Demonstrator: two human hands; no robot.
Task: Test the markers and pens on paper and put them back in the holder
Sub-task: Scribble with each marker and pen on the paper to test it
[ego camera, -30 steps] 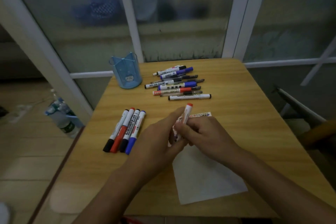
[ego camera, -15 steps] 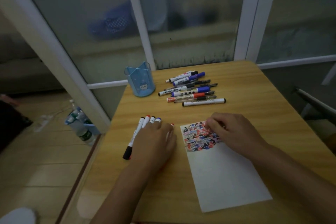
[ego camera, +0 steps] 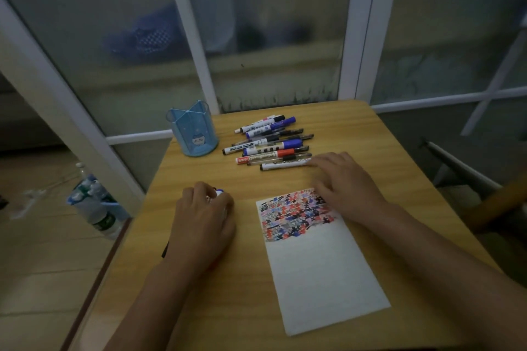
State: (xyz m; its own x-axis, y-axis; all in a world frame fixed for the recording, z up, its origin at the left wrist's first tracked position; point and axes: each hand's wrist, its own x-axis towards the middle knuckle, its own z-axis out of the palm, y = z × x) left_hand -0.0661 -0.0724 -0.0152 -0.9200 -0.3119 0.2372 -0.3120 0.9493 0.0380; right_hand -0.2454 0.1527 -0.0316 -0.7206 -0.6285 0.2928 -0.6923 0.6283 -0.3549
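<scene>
On the near left of the wooden bench (ego camera: 328, 122) the left hand (ego camera: 204, 222) lies over a small group of markers (ego camera: 219, 193); only a blue-and-white tip at its far edge and a dark end at its near left edge show. Fingers curl down round them, grip clamped on the markers, though how many it covers cannot be told.

Right hand (ego camera: 346, 182) sits further right, palm down, fingers straight and spread, grip apart. Its fingertips (ego camera: 313, 161) touch the right end of the nearest marker in the loose pile of pens (ego camera: 269, 141), and its heel rests on the far right corner of the paper (ego camera: 319, 273).

Paper lies flat between the two forearms, long side running near to far. Its far part is packed with red, blue and black scribbles (ego camera: 293, 215); the near part is blank white.

Pile holds about ten pens and markers, lying roughly left to right, caps blue, black and red, at the far middle of the bench. Just left of it stands the blue holder (ego camera: 192, 134), upright, divided inside, a small face drawn on its front. No pens show inside it.

Beyond the bench, white frame bars (ego camera: 353, 37) and frosted glass. On the floor to the left, plastic water bottles (ego camera: 94, 205) in a bundle. A chair (ego camera: 462, 171) stands to the right of the bench.
</scene>
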